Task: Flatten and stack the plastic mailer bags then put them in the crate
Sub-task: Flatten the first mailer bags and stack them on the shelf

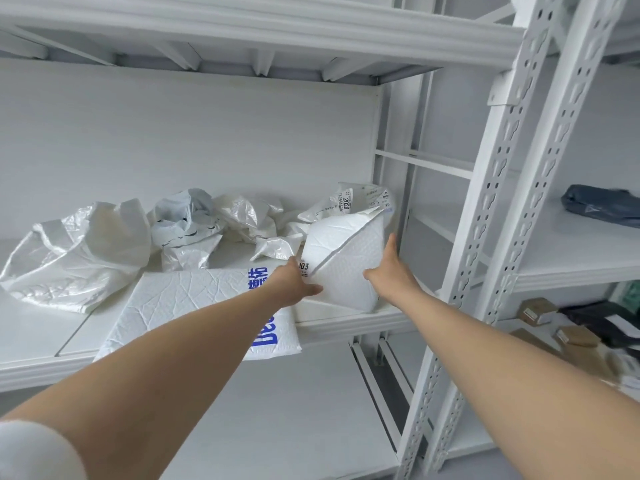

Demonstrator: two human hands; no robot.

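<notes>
On my feed a white sleeve [31, 452] fills the lower left corner, nearest the lens. The bare left forearm [173, 358] and right forearm [502, 348] reach away from me towards a white metal shelf [346, 325].

The left hand [294, 282] grips the lower left corner of a white padded plastic mailer bag [346, 268]. Its thumb lies across the front face, and its fingers are hidden behind the bag. The right hand [391, 271] lies flat against the bag's right side, fingers straight and pointing up, thumb spread onto the front. The bag stands tilted at the right end of the shelf, with a diagonal fold across it.

Just left of it lies a flat white padded mailer with blue lettering [194, 306], its near edge overhanging the shelf front.

Behind these are crumpled bags:
- a large glossy white plastic bag [76, 251] at the left
- a grey-and-white crumpled bag [187, 230] beside it
- a creased white bag with printed labels [360, 199] at the back right

White perforated steel uprights [481, 237] stand to the right. Beyond them a dark blue-grey bag [602, 206] lies on a neighbouring shelf [571, 271], with small brown cardboard boxes [536, 310] lower down.
</notes>
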